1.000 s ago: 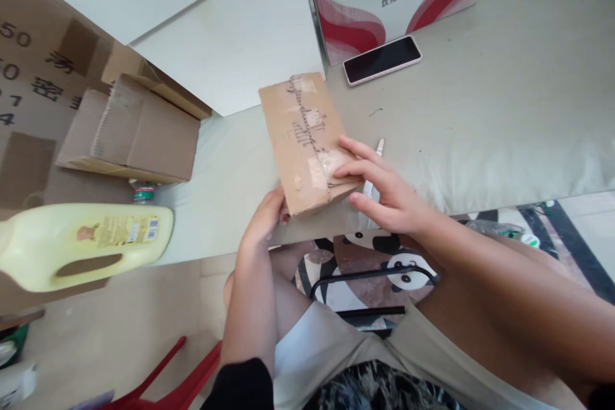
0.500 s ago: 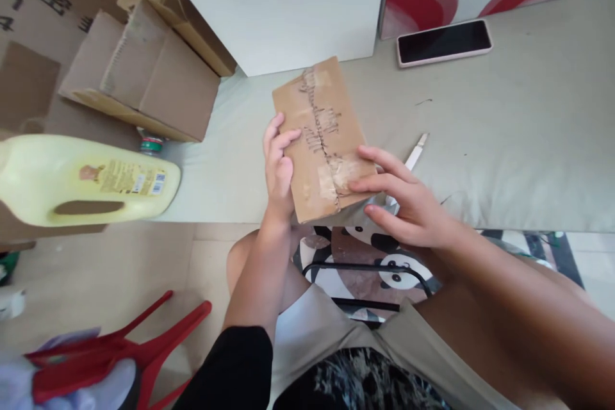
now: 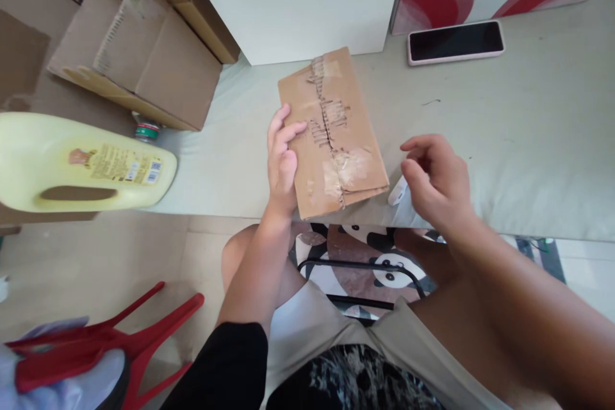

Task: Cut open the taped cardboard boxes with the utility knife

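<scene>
Cardboard box (image 3: 334,99), set askew right of your left fingers (image 3: 289,132): they bend over its edge, part-spread, holding it, likely to steady it. Your right fingers (image 3: 425,142), loosely curled, are apart from the box, just beside the white handle (image 3: 398,191); whether they grip it, I can't tell. Beyond them, the phone (image 3: 455,42) seems parked out of the way.

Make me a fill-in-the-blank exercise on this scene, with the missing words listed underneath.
1. The hand touching the taped cardboard box is the person's own ____ one.
2. The smartphone has its dark screen facing ____.
3. The plastic jug at the picture's left is pale ____ in colour.
4. The black-and-white animals printed below the work surface are ____.

Missing words: left; up; yellow; pandas.
</scene>
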### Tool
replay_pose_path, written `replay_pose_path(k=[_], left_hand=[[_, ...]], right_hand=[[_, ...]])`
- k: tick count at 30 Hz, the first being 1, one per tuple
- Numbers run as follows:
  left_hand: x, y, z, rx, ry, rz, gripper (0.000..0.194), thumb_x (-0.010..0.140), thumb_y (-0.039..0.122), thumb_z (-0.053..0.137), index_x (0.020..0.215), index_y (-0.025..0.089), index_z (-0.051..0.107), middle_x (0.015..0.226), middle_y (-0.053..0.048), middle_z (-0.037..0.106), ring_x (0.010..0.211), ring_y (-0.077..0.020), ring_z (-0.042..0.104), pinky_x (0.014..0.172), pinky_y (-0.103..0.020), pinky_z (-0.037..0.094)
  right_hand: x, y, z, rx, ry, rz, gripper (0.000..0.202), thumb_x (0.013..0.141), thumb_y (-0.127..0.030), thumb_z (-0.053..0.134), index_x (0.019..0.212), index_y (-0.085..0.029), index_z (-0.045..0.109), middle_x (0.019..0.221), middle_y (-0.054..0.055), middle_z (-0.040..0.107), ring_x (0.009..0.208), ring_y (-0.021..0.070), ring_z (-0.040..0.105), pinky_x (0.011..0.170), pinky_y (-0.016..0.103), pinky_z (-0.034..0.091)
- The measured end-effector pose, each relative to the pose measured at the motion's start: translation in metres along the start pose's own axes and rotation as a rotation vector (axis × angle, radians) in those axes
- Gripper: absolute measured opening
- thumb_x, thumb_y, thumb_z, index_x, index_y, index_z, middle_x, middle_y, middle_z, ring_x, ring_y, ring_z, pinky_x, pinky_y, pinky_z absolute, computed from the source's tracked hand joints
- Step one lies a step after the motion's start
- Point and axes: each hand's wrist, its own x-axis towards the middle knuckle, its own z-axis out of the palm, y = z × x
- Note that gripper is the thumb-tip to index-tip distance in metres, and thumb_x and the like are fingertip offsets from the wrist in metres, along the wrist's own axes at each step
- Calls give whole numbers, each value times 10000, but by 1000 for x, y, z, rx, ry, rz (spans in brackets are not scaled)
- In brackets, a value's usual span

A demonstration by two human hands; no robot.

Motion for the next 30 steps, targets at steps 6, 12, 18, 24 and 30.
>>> replay_pose_path(k=[6, 12, 18, 24, 30], left_hand=[[-1, -3, 1, 9, 13, 2, 566, 956, 762, 353, 1166, 323, 641, 1537, -39, 479, 1537, -304, 370, 1282, -523, 289], [-1, -4, 2, 27, 20, -3, 585, 953, 774, 335, 1184, 330, 636, 1556, -31, 465, 1543, -300, 366, 1274, -521, 313], [-1, -2, 2, 29, 33, 14, 597, 955, 775, 333, 1165, 313, 647, 1532, -48, 494, 1521, -305, 402, 1282, -537, 288], [-1, -5, 2, -39, 14, 22, 523, 978, 715, 370, 1177, 326, 657, 1547, -40, 490, 1519, -305, 409, 1272, -530, 309], [-5, -7, 3, -98, 33, 85, 423, 1038, 557, 376, 1239, 318, 662, 1573, -48, 477, 1506, -279, 426, 1269, -495, 313]], right_hand=[[7, 2, -1, -490, -443, 176, 279, 912, -385, 512, 1044, -226, 700, 749, 58, 692, 664, 241, 586, 560, 328, 306], [2, 13, 14, -453, -272, -19, 167, 860, -324, 585, 816, -200, 688, 893, 100, 650, 693, 211, 568, 601, 340, 399], [13, 16, 9, -577, -190, 186, 366, 876, -323, 574, 1193, -165, 668, 1014, 165, 670, 716, 265, 598, 591, 360, 395], [32, 9, -16, 15, -190, 350, 473, 789, -215, 529, 1246, -253, 647, 716, 14, 703, 630, 224, 617, 623, 357, 468], [28, -11, -37, 799, 133, 35, 209, 814, -322, 581, 1008, -331, 656, 659, -20, 596, 586, 202, 582, 601, 379, 491]])
